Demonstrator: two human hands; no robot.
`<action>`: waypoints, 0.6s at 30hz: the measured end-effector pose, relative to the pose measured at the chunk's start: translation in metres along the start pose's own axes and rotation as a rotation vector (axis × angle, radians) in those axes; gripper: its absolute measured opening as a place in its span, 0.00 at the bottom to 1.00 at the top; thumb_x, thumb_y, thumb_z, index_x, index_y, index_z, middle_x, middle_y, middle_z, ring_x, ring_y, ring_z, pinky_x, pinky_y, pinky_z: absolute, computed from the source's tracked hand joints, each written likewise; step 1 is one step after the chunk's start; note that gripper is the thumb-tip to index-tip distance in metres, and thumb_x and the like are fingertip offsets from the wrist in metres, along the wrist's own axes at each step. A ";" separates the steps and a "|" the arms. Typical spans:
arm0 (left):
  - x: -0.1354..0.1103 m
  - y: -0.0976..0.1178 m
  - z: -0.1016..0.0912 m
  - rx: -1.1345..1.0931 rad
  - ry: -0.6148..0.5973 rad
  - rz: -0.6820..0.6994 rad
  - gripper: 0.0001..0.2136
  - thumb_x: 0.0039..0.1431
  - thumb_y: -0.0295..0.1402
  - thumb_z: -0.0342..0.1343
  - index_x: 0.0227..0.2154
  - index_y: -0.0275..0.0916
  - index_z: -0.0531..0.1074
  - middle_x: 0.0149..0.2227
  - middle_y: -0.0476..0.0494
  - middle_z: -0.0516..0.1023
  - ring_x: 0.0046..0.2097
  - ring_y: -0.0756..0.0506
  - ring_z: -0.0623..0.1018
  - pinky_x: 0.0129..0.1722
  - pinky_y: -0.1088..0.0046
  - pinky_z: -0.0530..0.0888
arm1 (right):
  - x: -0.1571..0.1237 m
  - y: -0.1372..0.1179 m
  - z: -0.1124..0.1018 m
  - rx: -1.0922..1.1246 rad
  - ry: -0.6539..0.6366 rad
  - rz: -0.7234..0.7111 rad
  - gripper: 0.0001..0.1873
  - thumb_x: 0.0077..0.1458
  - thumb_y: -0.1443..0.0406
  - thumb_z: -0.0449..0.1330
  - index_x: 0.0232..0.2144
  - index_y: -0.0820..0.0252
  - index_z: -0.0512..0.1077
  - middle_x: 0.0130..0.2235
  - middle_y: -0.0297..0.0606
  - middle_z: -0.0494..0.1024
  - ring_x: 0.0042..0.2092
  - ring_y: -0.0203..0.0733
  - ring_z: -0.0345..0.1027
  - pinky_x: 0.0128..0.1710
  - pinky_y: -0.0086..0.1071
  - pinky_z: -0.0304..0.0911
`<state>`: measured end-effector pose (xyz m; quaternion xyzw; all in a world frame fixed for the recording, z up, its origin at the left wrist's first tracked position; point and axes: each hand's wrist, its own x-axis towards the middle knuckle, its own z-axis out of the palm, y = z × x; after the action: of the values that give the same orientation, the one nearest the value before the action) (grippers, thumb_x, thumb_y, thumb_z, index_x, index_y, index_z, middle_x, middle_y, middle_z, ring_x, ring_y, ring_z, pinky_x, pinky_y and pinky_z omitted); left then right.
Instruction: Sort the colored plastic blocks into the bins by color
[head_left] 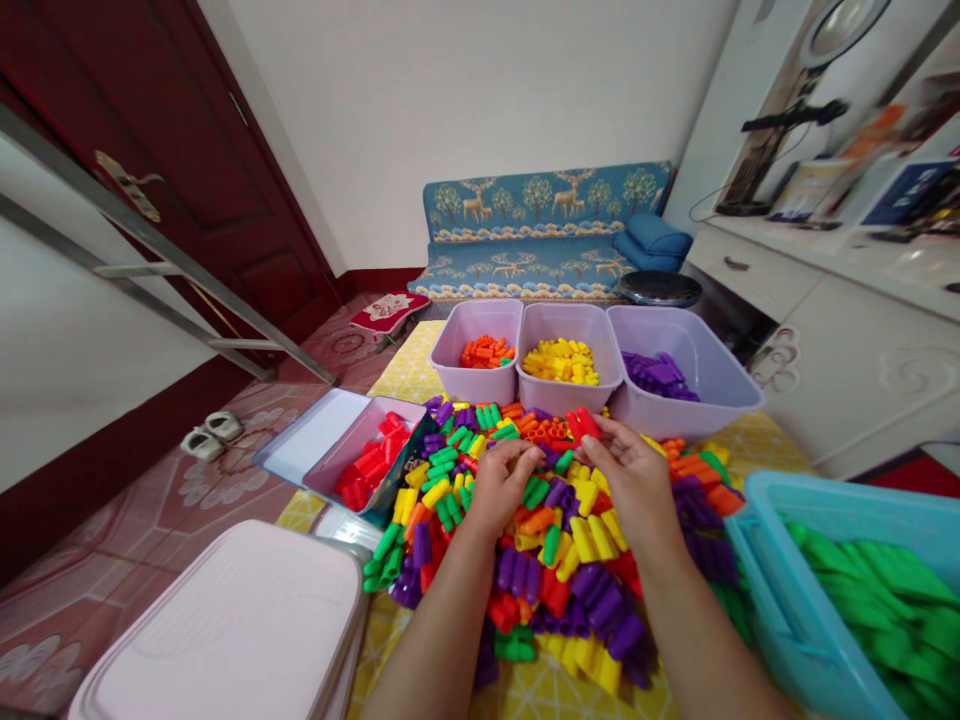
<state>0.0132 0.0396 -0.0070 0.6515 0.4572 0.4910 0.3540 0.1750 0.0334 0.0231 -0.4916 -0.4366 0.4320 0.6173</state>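
A heap of plastic tube-shaped building blocks [592, 540] in red, orange, yellow, green and purple covers the middle of the table. Above its far part, my right hand [630, 475] pinches a red building block [582, 424] between thumb and fingers. My left hand [501, 485] hovers just left of it with fingers curled together; whatever they may hold is hidden. Beyond the heap stand three lilac bins: one with orange blocks [486, 352], one with yellow blocks [561, 362], one with purple blocks [660, 376]. Red blocks [373, 462] lie in an open box at left.
A turquoise bin [780, 600] of green blocks stands at the right edge. At front left is a pale pink lid [225, 630]. A yellow patterned cloth [409, 362] covers the table. Behind are a blue sofa [525, 258] and a black round stool [660, 288]; a ladder [172, 265] leans left.
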 end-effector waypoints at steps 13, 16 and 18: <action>-0.001 -0.010 0.003 -0.081 0.006 -0.008 0.09 0.57 0.37 0.58 0.37 0.37 0.74 0.35 0.44 0.78 0.38 0.46 0.77 0.41 0.70 0.73 | -0.002 0.012 0.005 -0.388 -0.304 0.006 0.13 0.46 0.61 0.60 0.35 0.60 0.74 0.33 0.40 0.79 0.32 0.42 0.73 0.34 0.35 0.69; -0.001 -0.011 0.003 -0.086 -0.008 -0.011 0.08 0.57 0.37 0.57 0.35 0.37 0.74 0.34 0.45 0.78 0.37 0.46 0.76 0.41 0.72 0.72 | -0.002 0.013 0.004 -0.409 -0.312 -0.001 0.12 0.46 0.61 0.59 0.35 0.60 0.73 0.35 0.40 0.79 0.33 0.42 0.73 0.35 0.35 0.69; -0.001 -0.010 0.003 -0.097 -0.017 -0.016 0.09 0.59 0.37 0.55 0.34 0.37 0.74 0.33 0.46 0.77 0.36 0.47 0.75 0.39 0.73 0.71 | -0.001 0.014 0.004 -0.408 -0.316 0.001 0.12 0.47 0.61 0.59 0.35 0.60 0.73 0.35 0.40 0.79 0.34 0.42 0.74 0.36 0.36 0.69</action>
<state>0.0137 0.0417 -0.0169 0.6339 0.4351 0.5044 0.3931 0.1694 0.0351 0.0101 -0.5326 -0.6057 0.4065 0.4292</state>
